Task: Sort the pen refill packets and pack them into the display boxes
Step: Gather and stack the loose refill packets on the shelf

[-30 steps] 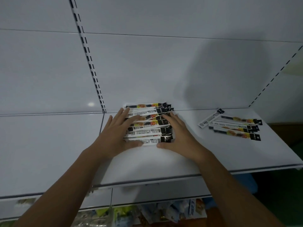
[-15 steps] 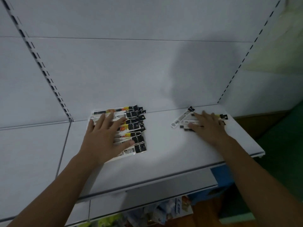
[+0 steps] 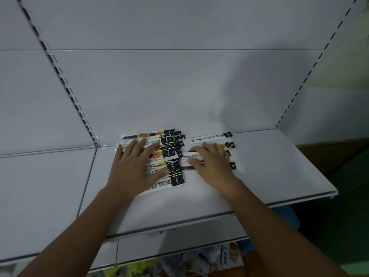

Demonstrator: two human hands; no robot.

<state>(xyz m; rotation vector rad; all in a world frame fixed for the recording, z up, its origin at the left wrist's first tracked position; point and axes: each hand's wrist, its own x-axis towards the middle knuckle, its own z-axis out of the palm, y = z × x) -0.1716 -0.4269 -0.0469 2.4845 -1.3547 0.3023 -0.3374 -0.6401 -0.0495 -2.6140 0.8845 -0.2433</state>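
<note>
Since the earlier frame, my right hand (image 3: 213, 166) has dragged the smaller group of packets (image 3: 190, 155) leftward across the white shelf (image 3: 279, 160). It now lies just beside the larger pile (image 3: 170, 153), at the centre of the frame.

The larger pile is a loose fan of long, narrow pen refill packets, white with yellow print and black header ends pointing right. My left hand (image 3: 133, 168) lies flat on it, fingers spread and pressing down.

My right hand lies flat on the smaller group, fingers straight and close together, covering most of it. One single packet (image 3: 210, 137) sits just above this hand, slightly angled, and I am not touching it.

Behind the shelf rises a plain white back panel (image 3: 179, 86) with slotted uprights. At the bottom of the frame, mixed packaged goods (image 3: 201, 260) show on a lower level, too blurred to identify.

I judge the task to be at an early stage. The packets are being gathered together, but the piles are still untidy. No display box is in view, so nothing shows as packed.
</note>
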